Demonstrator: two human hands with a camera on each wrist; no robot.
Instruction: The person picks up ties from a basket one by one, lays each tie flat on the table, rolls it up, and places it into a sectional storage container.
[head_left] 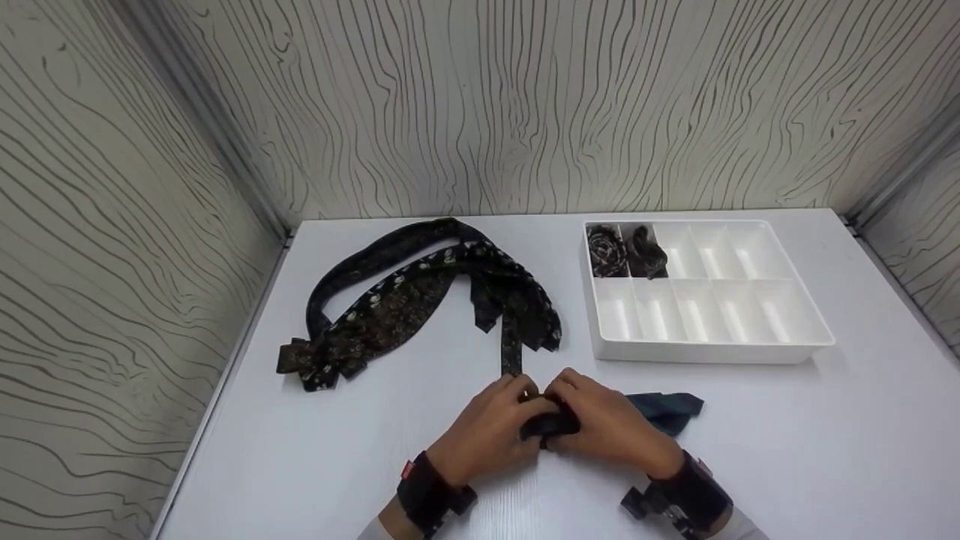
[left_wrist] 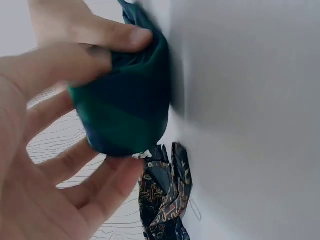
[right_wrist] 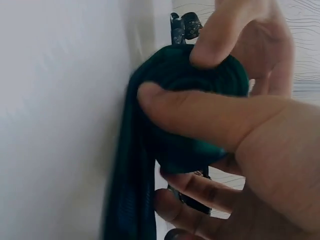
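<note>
Green-and-blue tie: wound into a coil [right_wrist: 200, 80] at the near middle of the table, between the two hands; its loose end [head_left: 667, 409] lies on the tabletop to the right, beyond the right hand.
Left hand [head_left: 491, 427]: partly closed on the coil from the left, thumb on one side and fingers spread around the other.
Right hand [head_left: 611, 424]: curled about the coil from the right — the thumb lies across its spiral end, the fingers behind.
Patterned ties [head_left: 405, 296]: dark, heaped in an arch at the far left; one narrow strip [head_left: 511, 352] runs near, up to the left hand, where its end is hidden.
White tray [head_left: 712, 352]: far right, two rows of five compartments.
Tray contents: a patterned roll [head_left: 606, 251] in the far row's leftmost compartment, a looser dark roll [head_left: 646, 253] in the next one rightward.
Wrists: a black band [head_left: 431, 491] on the left, another [head_left: 690, 491] on the right.
Surroundings: white table [head_left: 360, 450], wood-grain walls [head_left: 525, 105].
</note>
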